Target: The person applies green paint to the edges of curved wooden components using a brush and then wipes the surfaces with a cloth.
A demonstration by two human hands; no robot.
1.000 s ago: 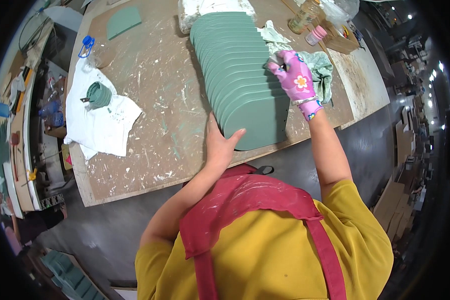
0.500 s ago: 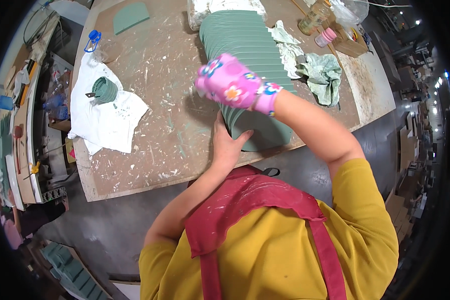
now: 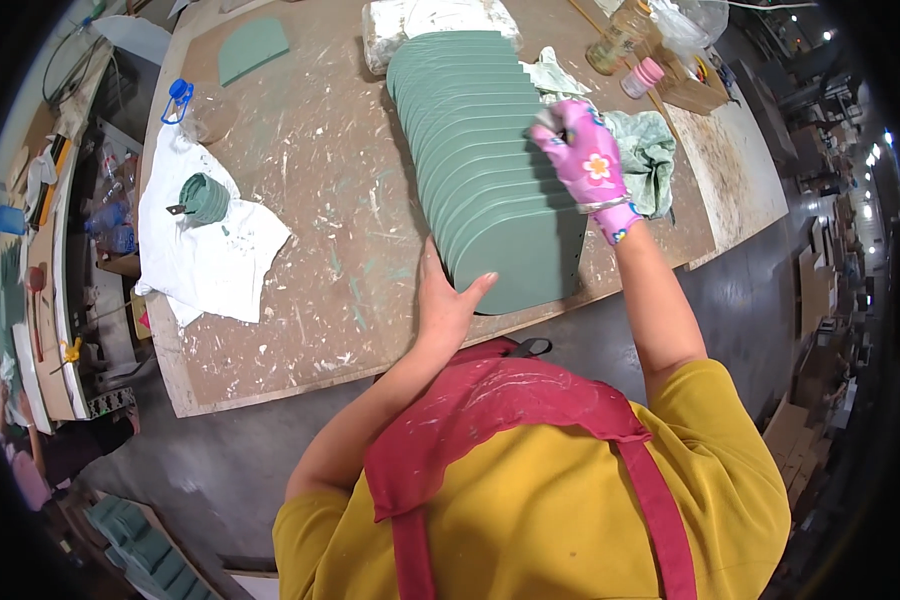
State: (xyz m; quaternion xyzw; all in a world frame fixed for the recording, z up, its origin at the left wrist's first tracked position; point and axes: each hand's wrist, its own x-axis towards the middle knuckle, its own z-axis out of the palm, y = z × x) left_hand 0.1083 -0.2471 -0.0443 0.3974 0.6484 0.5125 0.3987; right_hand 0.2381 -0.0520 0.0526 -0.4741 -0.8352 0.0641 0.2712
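Note:
A long overlapping row of green panels (image 3: 505, 250), each with a rounded corner, lies fanned out toward me on the worktable. My bare left hand (image 3: 448, 305) grips the near left edge of the panels, its thumb over the top face and its fingers along the side. My right hand (image 3: 582, 155), in a pink flowered glove, is closed over the right edge of the row. Something whitish shows at its curled fingertips, too little to name. Small dark holes mark the nearest panel's right edge.
A single green panel (image 3: 253, 50) lies at the far left. On a white cloth (image 3: 215, 270) stands a green-smeared cup (image 3: 204, 198) beside a clear bottle with a blue cap (image 3: 179, 90). Stained rags (image 3: 645, 150), a jar (image 3: 615, 45) and a pink-capped bottle (image 3: 642, 78) are at right.
My right hand has swept from the left side of the panel row across to its right edge. My left hand stays at the near left edge.

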